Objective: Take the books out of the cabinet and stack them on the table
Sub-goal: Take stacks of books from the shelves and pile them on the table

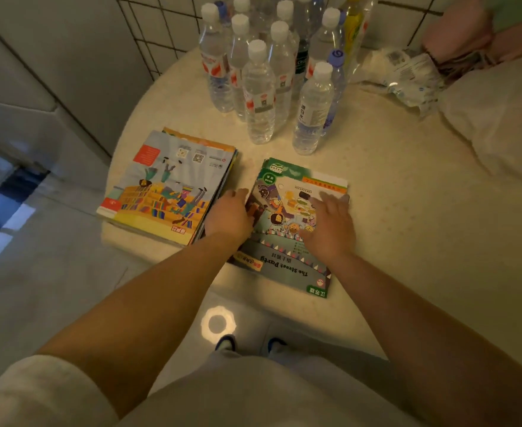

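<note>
Round cream table (407, 211), speckled and matt. At its far side stands a cluster of clear plastic bottles (259, 94) with white caps. Near you lie two piles of thin, glossy picture books: the left stack (167, 186), yellow-covered, and the green stack (284, 266), titled "The Street Party". Your right hand (330, 223) lies flat on the green cover, fingers spread. Your left hand (228, 217) rests straight-fingered against its left edge.

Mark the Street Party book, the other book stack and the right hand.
Street Party book (287, 266): head view, title area.
book stack (161, 192): head view, top cover's middle.
right hand (330, 224): head view, back of hand.
</note>
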